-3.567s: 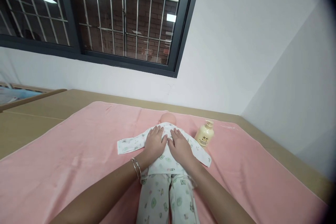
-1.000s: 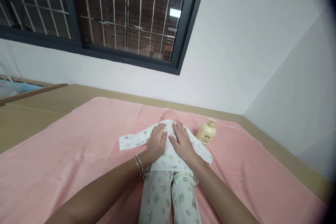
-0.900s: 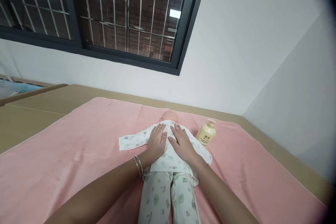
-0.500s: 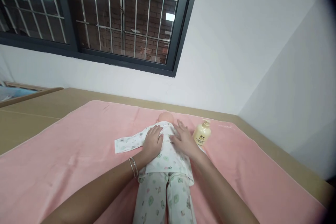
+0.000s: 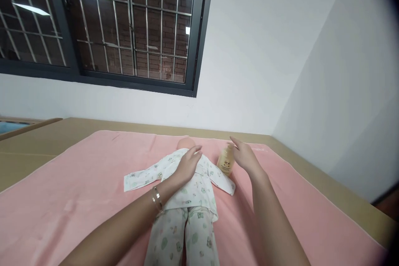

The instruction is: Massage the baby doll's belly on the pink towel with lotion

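Note:
A baby doll [image 5: 195,191] in white pyjamas printed with small green figures lies on its back, arms spread and legs toward me. My left hand [image 5: 188,165] is over its chest, fingers stretched out and slightly tilted; whether the palm touches the cloth is hard to see. To the right of the doll stands a pale yellow pump bottle [image 5: 226,161] with dark print, close to the doll's sleeve. My right hand [image 5: 246,158] is beside the bottle's pump top, one finger extended past it and the others partly hidden. Two silver bangles circle my left wrist.
A pink blanket [image 5: 84,187] covers most of the tan padded surface [image 5: 34,143]. White walls [image 5: 249,50] rise behind and to the right, with a dark-framed barred window [image 5: 134,29] at upper left. Something light blue [image 5: 12,127] shows at the far left edge.
My right hand has left the doll's chest and moved right to the bottle's pump. My left hand has shifted toward the middle of the chest and turned. The view has shifted slightly.

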Demonstrator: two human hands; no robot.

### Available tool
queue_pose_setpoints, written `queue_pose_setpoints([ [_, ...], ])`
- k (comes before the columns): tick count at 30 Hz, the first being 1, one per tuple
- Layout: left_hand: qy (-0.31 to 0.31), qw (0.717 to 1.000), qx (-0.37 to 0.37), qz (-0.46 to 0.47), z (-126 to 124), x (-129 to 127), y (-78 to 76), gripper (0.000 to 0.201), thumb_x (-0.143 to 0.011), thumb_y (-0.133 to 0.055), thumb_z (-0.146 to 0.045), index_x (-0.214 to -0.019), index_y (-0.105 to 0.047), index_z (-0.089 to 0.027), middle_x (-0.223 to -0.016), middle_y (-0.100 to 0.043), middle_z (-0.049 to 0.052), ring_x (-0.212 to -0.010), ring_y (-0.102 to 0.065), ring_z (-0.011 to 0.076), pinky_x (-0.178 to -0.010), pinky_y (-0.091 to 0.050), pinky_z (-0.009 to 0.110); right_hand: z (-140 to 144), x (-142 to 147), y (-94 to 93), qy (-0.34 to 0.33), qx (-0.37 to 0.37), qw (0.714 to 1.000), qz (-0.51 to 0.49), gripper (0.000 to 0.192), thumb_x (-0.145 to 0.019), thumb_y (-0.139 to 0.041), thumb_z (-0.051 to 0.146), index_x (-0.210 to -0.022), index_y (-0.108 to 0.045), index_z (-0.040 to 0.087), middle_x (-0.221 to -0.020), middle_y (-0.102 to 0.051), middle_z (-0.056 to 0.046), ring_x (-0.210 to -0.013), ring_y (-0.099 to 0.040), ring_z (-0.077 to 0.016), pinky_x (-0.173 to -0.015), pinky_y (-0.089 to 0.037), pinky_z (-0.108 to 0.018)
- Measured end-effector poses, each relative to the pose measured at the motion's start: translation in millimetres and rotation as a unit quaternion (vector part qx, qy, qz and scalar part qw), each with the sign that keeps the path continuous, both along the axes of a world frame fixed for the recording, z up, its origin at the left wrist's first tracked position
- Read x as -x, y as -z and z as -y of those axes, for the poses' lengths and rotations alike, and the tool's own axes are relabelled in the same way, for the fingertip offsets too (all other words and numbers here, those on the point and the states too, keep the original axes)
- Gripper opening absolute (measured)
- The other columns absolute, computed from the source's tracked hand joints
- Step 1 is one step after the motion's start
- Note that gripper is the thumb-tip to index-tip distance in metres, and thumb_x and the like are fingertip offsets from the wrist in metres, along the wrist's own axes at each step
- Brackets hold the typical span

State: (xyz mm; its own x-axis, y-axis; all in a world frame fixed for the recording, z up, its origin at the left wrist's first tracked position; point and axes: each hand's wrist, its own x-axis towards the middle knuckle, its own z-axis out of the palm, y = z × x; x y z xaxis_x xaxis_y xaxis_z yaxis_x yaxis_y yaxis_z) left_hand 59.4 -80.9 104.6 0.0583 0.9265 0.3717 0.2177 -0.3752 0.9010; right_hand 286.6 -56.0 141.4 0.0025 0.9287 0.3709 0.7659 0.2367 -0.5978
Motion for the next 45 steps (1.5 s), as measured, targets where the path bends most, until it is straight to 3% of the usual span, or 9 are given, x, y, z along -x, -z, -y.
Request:
queue_pose_setpoints([
  [2, 0.081, 0.982, 0.109, 0.134, -9, -24, -9.4, 0.041, -0.091, -0.043, -0.042, -0.119, -0.06, -0.018, -0.136, -0.056, 0.01, -0.131, -0.047, 0.0219, -0.115, -0.032, 0.039, -3, 2, 4.7, -0.017, 0.009, 1.0, 0.013, 0.058, -0.086, -0.033, 0.014, -0.143, -0.041, 0.011, -0.139, -0.05, -0.011, -0.132, -0.043, -0.0243, -0.109, -0.036, -0.039],
  [6, 0.186, 0.876, 0.281, 0.346, -39, -55, -23.1, 0.06, -0.094, -0.031, -0.049, -0.135, -0.044, -0.007, -0.146, -0.043, 0.019, -0.134, -0.043, 0.0206, -0.114, -0.033, 0.032, -8, 11, 11.9, -0.018, 0.002, 0.997, 0.08, 0.062, -0.08, -0.033, 0.006, -0.141, -0.041, 0.004, -0.142, -0.046, -0.015, -0.133, -0.042, -0.0256, -0.11, -0.034, -0.038],
  [15, 0.194, 0.78, 0.354, 0.478, -72, -75, -21.4, 0.078, -0.09, -0.03, -0.055, -0.145, -0.026, 0.0, -0.15, -0.032, 0.023, -0.137, -0.038, 0.0246, -0.095, -0.05, 0.029, -15, 14, 14.5, 0.007, -0.027, 0.99, 0.141, 0.058, -0.08, -0.033, 0.007, -0.135, -0.051, 0.01, -0.132, -0.057, -0.011, -0.127, -0.049, -0.0235, -0.116, -0.023, -0.042],
  [24, 0.168, 0.782, 0.363, 0.478, -70, -88, -18.5, 0.075, -0.091, -0.033, -0.054, -0.142, -0.031, 0.001, -0.144, -0.04, 0.024, -0.129, -0.048, 0.0229, -0.096, -0.047, 0.027, -15, 11, 14.3, 0.043, -0.006, 0.985, 0.168, 0.054, -0.083, -0.032, 0.011, -0.132, -0.055, 0.014, -0.129, -0.059, -0.01, -0.121, -0.055, -0.0267, -0.099, -0.043, -0.038],
  [29, 0.169, 0.779, 0.38, 0.468, -45, -76, -12.8, 0.072, -0.091, -0.035, -0.053, -0.136, -0.039, 0.003, -0.137, -0.048, 0.025, -0.123, -0.053, 0.0247, -0.095, -0.047, 0.029, -14, 22, 24.3, 0.058, -0.041, 0.977, 0.202, 0.052, -0.085, -0.03, 0.01, -0.131, -0.054, 0.01, -0.128, -0.059, -0.015, -0.119, -0.055, -0.0285, -0.11, -0.028, -0.053],
  [32, 0.225, 0.758, 0.375, 0.485, -24, -67, -8.8, 0.064, -0.091, -0.035, -0.054, -0.125, -0.052, -0.003, -0.12, -0.061, 0.021, -0.107, -0.063, 0.0266, -0.089, -0.05, 0.035, -9, 50, 36.9, 0.064, -0.115, 0.97, 0.204, 0.047, -0.089, -0.033, 0.016, -0.128, -0.056, 0.003, -0.13, -0.055, -0.022, -0.129, -0.046, -0.0326, -0.111, -0.022, -0.057],
  [35, 0.277, 0.749, 0.368, 0.478, -3, -48, -15.6, 0.049, -0.088, -0.044, -0.051, -0.113, -0.062, -0.013, -0.105, -0.07, 0.015, -0.092, -0.068, 0.0277, -0.086, -0.052, 0.039, 6, 88, 51.4, -0.011, -0.175, 0.977, 0.119, 0.049, -0.096, -0.027, 0.026, -0.133, -0.053, 0.007, -0.141, -0.046, -0.017, -0.137, -0.036, -0.0285, -0.116, -0.021, -0.053],
  [40, 0.196, 0.768, 0.42, 0.442, 15, 8, -33.9, 0.051, -0.087, -0.042, -0.054, -0.113, -0.062, -0.015, -0.099, -0.072, 0.015, -0.087, -0.07, 0.0293, -0.08, -0.055, 0.043, 50, 140, 70.0, -0.181, -0.225, 0.954, 0.084, 0.059, -0.096, -0.03, 0.034, -0.152, -0.021, 0.015, -0.154, -0.026, -0.009, -0.143, -0.02, -0.0289, -0.116, -0.021, -0.056],
  [45, 0.185, 0.79, 0.382, 0.443, 27, 37, -11.6, 0.055, -0.088, -0.043, -0.054, -0.12, -0.058, -0.013, -0.106, -0.069, 0.017, -0.093, -0.069, 0.0298, -0.079, -0.056, 0.044, 86, 153, 71.3, -0.296, -0.216, 0.92, 0.137, 0.09, -0.085, -0.05, 0.049, -0.153, 0.002, 0.02, -0.157, -0.005, -0.007, -0.144, -0.011, -0.0365, -0.113, -0.024, -0.061],
])
